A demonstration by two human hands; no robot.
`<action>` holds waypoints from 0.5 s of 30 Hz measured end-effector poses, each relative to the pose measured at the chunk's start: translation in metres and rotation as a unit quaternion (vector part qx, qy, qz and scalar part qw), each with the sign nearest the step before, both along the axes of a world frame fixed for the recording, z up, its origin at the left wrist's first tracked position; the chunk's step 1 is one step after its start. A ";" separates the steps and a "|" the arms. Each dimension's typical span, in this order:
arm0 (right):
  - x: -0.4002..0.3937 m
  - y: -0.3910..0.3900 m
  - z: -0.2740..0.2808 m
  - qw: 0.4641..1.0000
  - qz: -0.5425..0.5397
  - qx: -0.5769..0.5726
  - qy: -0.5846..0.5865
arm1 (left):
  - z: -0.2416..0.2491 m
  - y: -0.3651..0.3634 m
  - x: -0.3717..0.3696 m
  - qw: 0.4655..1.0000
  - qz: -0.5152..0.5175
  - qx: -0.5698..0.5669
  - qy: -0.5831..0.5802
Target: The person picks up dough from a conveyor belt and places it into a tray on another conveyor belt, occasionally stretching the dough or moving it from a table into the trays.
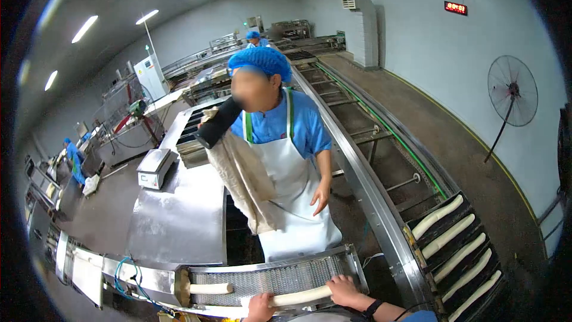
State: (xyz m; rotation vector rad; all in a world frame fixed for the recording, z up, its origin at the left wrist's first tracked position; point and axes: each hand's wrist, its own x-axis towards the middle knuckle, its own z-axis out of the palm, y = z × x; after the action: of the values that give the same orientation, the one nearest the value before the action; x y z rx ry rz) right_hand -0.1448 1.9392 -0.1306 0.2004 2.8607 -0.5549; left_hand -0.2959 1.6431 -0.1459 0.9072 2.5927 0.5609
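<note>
A: Your right hand (345, 289) has its fingers curled over one end of the long pale dough stick (298, 296); your left hand (260, 308) clamps the other end from below. Both are closed on it.

B: And the stick itself?

A: It lies crosswise at six o'clock, on the near edge of the perforated steel conveyor belt (268, 277). A second short pale dough piece (210, 288) rests on that belt at about seven o'clock, apart from yours.

B: How should I handle it?

A: Keep your grip even at both ends, I'd judge; soft dough will likely sag or stretch in the middle if one hand pulls ahead. Lift level.

B: What else is around?

A: At four o'clock, the black slotted tray line (417, 226) carries a row of finished dough sticks (447, 235). Facing you at twelve o'clock, a co-worker in a blue shirt and white apron (292, 191) holds a dark roll with beige cloth (241, 173). The flour-dusted steel surface (179, 214) sits at ten o'clock.
</note>
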 end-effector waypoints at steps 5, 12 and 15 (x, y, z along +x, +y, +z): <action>0.008 -0.002 0.013 0.997 -0.051 0.057 -0.027 | -0.001 -0.018 -0.007 0.993 -0.058 -0.018 0.104; 0.034 0.007 -0.003 0.996 0.000 0.002 -0.087 | 0.010 -0.014 -0.025 0.986 -0.126 -0.097 -0.040; 0.039 0.002 0.009 0.994 -0.023 -0.036 -0.097 | 0.007 -0.022 -0.023 0.985 -0.127 -0.102 -0.055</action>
State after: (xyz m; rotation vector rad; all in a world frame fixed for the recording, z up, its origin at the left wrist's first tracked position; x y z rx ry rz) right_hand -0.1057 1.9416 -0.1220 0.2907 2.6499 -0.6102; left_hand -0.3186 1.6214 -0.1387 1.0811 2.3359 0.2626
